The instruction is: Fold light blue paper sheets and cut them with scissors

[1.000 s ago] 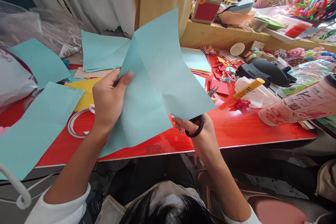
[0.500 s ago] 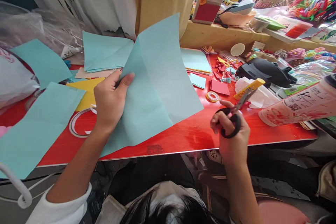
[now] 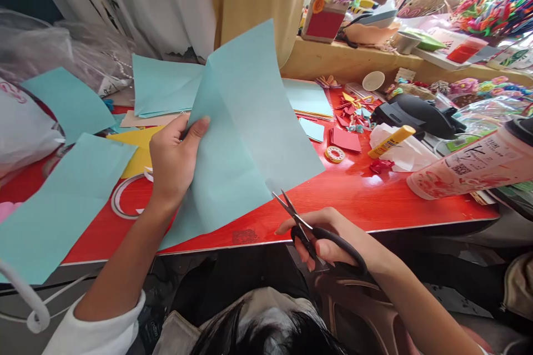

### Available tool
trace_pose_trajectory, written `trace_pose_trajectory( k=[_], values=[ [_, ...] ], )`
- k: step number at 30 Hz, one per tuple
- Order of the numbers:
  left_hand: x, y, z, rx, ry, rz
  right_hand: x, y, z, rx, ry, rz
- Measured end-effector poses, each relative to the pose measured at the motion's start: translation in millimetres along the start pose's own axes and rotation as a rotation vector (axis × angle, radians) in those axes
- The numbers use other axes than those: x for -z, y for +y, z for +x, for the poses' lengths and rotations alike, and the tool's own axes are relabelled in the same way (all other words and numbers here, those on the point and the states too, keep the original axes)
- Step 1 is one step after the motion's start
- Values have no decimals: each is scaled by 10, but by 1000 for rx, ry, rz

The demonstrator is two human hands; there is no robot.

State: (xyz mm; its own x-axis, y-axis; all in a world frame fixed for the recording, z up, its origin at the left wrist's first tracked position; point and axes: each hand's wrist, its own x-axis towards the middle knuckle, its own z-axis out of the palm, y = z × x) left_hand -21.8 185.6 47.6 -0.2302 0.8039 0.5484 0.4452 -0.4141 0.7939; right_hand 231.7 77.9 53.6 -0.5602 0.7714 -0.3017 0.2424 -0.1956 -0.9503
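My left hand pinches the left side of a large, creased light-blue sheet, thumb on its face. The sheet is raised over the red table and bent along a fold. Black-handled scissors are in my right hand, fingers around the handles. Their blades are parted and point up and left, the tips by the sheet's lower edge; I cannot tell whether they touch it.
Blue sheets and yellow paper lie left, beside a white tape roll. Right are red squares, a small tape roll, a glue stick, a black object and a pink cup.
My right hand has moved left with the scissors and turned them, so the parted blades now point at the sheet's lower edge. My left hand still holds the sheet, nearly unmoved.
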Motion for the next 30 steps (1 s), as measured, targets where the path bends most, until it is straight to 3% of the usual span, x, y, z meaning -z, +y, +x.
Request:
trace_pose_trajectory(
  k=[9,19,22,25,28,30],
  values=[
    [3,30,-17,67,-19,-64,-47,-73,74,-47,-43,36],
    [1,26,-13,64,-28,-56,-109,-83,93,-89,132,-92],
    [13,0,4,67,-17,-31,-36,13,-4,-17,173,-191],
    [19,4,-1,81,-26,-36,2,140,-46,158,260,-45],
    [-16,53,-54,80,-61,-17,-104,209,83,409,504,267],
    [-71,87,-97,70,-83,34,-248,208,251,462,691,424]
  ],
)
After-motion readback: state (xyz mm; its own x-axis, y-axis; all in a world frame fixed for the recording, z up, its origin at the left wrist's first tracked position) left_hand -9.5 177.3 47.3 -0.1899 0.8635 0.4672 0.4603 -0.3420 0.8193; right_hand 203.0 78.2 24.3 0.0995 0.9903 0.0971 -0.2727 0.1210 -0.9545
